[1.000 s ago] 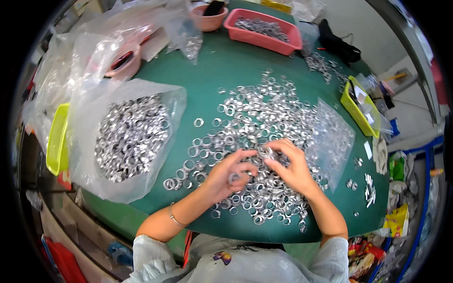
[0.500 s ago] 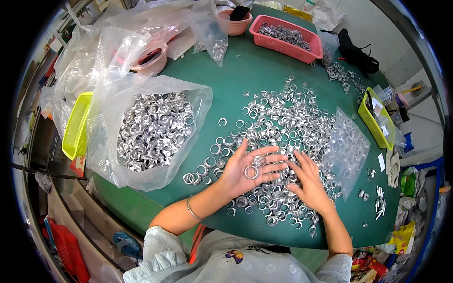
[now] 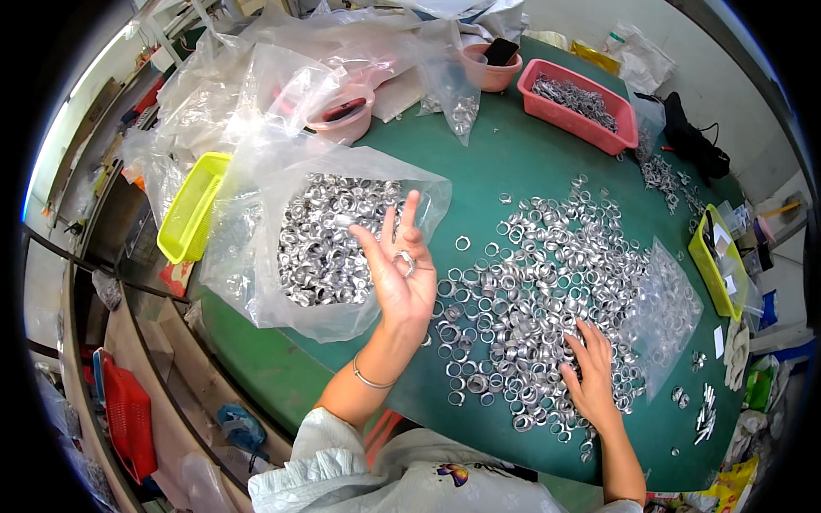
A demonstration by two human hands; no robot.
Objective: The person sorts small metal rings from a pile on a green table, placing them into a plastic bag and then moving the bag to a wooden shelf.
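My left hand (image 3: pixel 410 295) is raised by the right edge of a clear plastic bag (image 3: pixel 248 299). Its palm faces up with the fingers partly curled, and a silver metal ring (image 3: pixel 404 262) lies in it. Inside the bag is a heap of silver rings (image 3: pixel 321 248). My right hand (image 3: pixel 590 374) rests with spread fingers on the loose pile of silver rings (image 3: pixel 534 286) on the green table (image 3: pixel 475 175). Whether its fingertips pinch any ring is hard to see.
A flat clear bag (image 3: pixel 663 316) of rings lies right of the pile. Pink bins (image 3: pixel 577 124) and an orange-pink bowl (image 3: pixel 494 73) with a phone stand at the back. Yellow-green baskets (image 3: pixel 195 209) flank the table. Small white sticks (image 3: pixel 705 415) lie near the right edge.
My left hand has moved left from over the pile to the bag's edge, carrying the ring. My right hand has lowered onto the pile. The whole view has shifted.
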